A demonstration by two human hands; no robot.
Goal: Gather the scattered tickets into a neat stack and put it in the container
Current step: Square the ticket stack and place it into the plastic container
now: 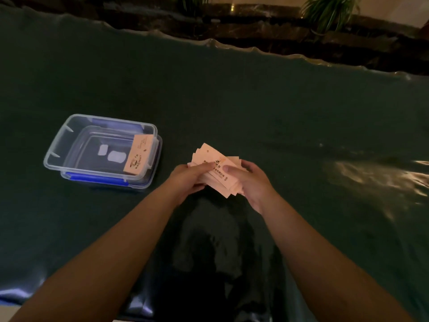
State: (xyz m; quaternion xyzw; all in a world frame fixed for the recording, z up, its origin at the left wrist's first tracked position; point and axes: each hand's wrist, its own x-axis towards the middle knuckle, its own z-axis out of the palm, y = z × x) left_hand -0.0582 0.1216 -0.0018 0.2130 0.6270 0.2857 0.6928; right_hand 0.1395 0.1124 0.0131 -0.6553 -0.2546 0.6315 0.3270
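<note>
A loose, fanned bundle of pale pink tickets (217, 168) is held above the dark green table between both hands. My left hand (189, 178) grips its left side with the thumb on top. My right hand (249, 182) grips the right side, thumb pressed on the top ticket. A clear plastic container (58, 145) with blue clips stands to the left on the table. Inside it, a small stack of tickets (139, 155) leans against the right wall.
The dark green cloth (278, 112) covers the whole table and is wrinkled at the far edge. Beyond it lie a dark stone ledge (278, 36) and green plants (329, 12). A dark shadow falls on the cloth below my hands.
</note>
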